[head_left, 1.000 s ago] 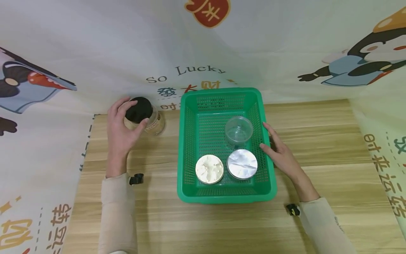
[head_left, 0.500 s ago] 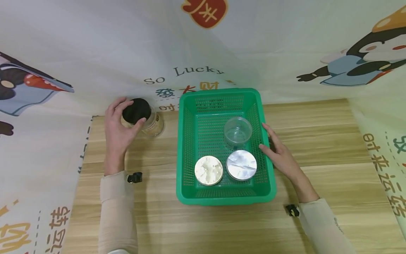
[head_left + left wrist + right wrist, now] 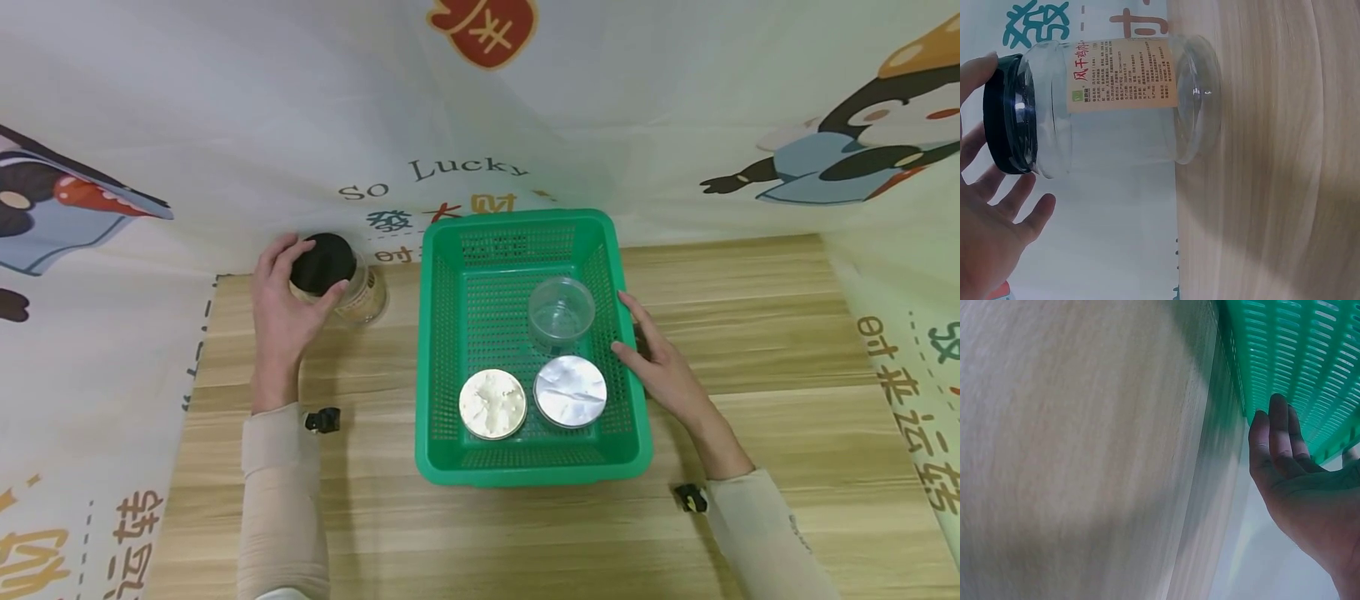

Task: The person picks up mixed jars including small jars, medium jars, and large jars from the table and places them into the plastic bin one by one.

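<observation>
My left hand point(image 3: 288, 308) is around the black screw lid of a clear jar point(image 3: 1116, 137), thumb on one side and fingers on the other. The jar stands upright at the back left of the table, with an orange printed label on its side. My right hand point(image 3: 667, 367) holds the right rim of a green plastic basket point(image 3: 423, 367); thumb and index fingertips lie over the rim, and the other fingers lie along the outer wall in the right wrist view. Inside the basket are a clear open-looking tub point(image 3: 561, 312), a gold-topped round can point(image 3: 492, 404) and a silver-topped one point(image 3: 571, 392).
The wooden table point(image 3: 480, 542) is edged at the back and sides by a white printed cloth point(image 3: 262, 125). The basket stands mid-table, its far end close to the back cloth. A gap of bare wood lies between jar and basket.
The view has shifted slightly. My left hand stays on the jar's lid, and my right hand stays on the basket's rim. The cans and tub lie as before.
</observation>
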Tool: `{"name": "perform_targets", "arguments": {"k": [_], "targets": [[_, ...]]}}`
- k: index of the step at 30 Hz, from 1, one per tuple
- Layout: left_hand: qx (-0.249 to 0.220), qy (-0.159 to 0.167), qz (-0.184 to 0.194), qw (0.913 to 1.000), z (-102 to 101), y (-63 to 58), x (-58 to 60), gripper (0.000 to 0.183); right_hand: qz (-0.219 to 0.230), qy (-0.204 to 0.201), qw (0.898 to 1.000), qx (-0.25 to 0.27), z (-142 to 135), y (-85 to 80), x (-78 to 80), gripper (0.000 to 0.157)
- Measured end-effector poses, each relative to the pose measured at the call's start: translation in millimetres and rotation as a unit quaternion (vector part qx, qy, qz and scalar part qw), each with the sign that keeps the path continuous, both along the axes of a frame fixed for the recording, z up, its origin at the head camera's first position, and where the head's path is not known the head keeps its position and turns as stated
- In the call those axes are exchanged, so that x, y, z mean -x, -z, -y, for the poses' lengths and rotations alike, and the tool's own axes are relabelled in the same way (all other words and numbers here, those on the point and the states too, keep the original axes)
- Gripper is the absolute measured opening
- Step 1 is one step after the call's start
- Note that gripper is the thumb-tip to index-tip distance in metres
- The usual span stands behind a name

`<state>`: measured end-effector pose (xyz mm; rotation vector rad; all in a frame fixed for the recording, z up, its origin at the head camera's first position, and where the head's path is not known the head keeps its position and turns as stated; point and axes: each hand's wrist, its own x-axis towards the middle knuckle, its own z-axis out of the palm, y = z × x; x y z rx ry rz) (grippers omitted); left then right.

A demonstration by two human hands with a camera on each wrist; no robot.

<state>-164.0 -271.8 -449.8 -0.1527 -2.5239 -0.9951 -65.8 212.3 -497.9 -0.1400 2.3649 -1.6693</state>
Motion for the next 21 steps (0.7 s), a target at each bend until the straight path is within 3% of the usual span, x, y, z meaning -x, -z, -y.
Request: {"name": "perform_targets", "arguments": {"k": [17,21], "targets": [[-0.007,-0.003,0.022,0.9997,1.4,7.7,-1.8,0.059,0.003,0.003,1.000,0.000,-0.2,1.8,0.1,0.067],[-0.011,-0.003,0.031,0.9994,1.0,9.0,-2.2,0.059,0.010,0.003,1.000,0.006,1.6,-3.9,-0.1,0.069]]}}
